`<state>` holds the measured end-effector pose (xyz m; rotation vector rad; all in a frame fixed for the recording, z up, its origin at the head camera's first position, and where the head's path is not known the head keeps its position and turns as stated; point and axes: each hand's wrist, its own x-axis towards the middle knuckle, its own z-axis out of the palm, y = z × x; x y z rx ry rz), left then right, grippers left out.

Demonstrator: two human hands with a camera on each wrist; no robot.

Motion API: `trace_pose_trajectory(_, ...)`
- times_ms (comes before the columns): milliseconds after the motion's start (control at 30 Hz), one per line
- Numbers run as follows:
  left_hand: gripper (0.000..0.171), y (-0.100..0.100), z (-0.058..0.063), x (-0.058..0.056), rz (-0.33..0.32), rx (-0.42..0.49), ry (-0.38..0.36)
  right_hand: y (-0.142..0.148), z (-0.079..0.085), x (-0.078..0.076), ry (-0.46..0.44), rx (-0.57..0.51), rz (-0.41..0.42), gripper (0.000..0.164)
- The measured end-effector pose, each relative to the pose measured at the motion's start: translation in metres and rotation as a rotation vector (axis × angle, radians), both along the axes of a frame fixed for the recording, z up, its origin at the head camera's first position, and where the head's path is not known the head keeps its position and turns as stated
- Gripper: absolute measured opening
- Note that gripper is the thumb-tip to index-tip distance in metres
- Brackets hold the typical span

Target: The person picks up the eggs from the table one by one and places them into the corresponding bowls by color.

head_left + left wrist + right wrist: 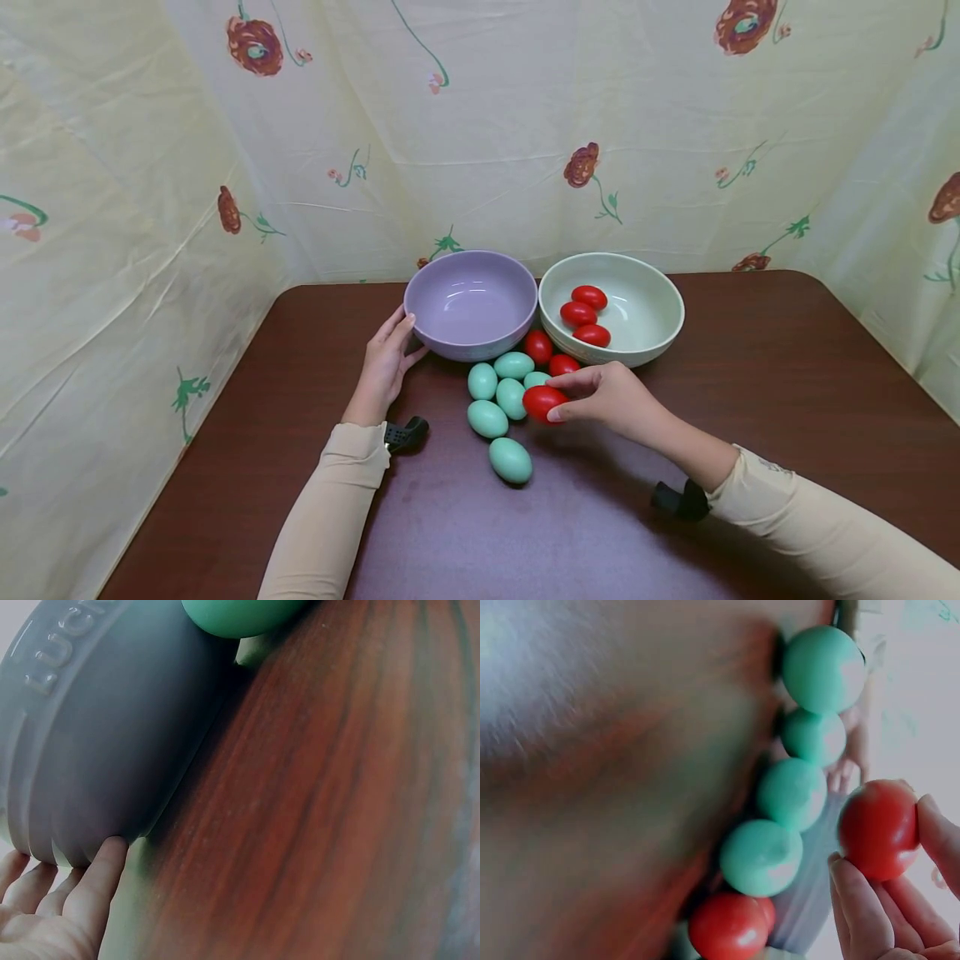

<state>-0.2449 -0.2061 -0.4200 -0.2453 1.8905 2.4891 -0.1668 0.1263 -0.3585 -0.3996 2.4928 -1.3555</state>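
Note:
My right hand (618, 404) pinches a red egg (543, 403) between thumb and fingers, above the cluster of eggs on the table. The right wrist view shows this held egg (879, 829) up close, over the fingertips. My left hand (384, 367) rests against the left side of a purple bowl (471, 337), its extended fingers (101, 877) touching the outer wall. Several mint-green eggs (510, 460) lie in front of the purple bowl. Two red eggs (537, 347) lie by the light green bowl (660, 337), which has three red eggs (578, 314) inside.
Both bowls stand side by side at the back of the dark wooden table (787, 400). Behind them hangs a pale floral cloth (487, 167), which also runs along the left and right sides. A black strap is on each wrist.

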Motion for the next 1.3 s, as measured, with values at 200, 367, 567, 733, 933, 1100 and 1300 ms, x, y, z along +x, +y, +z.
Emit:
trace_pose_trajectory(200,0.059,0.0,0.0,0.0,0.003,0.004,-0.002,0.006,0.015,-0.005,0.018,-0.006,-0.047,0.044)
trace_pose_trajectory(367,0.059,0.0,0.0,0.0,0.002,0.004,-0.004,0.012,0.025,-0.012,0.023,0.003,-0.089,0.045)
trace_pose_trajectory(567,0.059,0.0,0.0,0.0,0.001,0.004,-0.008,0.022,0.035,-0.023,-0.001,0.005,-0.149,0.051)
trace_pose_trajectory(733,0.058,0.0,0.0,0.0,0.009,0.007,-0.012,0.031,0.04,-0.032,0.001,0.005,-0.192,0.055)
trace_pose_trajectory(933,0.058,0.0,0.0,0.001,0.011,0.004,-0.01,0.044,0.039,-0.048,-0.008,0.005,-0.269,0.062)
trace_pose_trajectory(1100,0.059,0.0,0.0,0.002,0.006,0.004,-0.006,0.052,0.037,-0.061,-0.009,-0.01,-0.331,0.063)
trace_pose_trajectory(1300,0.06,0.0,0.001,0.002,-0.003,0.004,0.003,0.056,0.035,-0.076,-0.055,-0.038,-0.365,0.062)
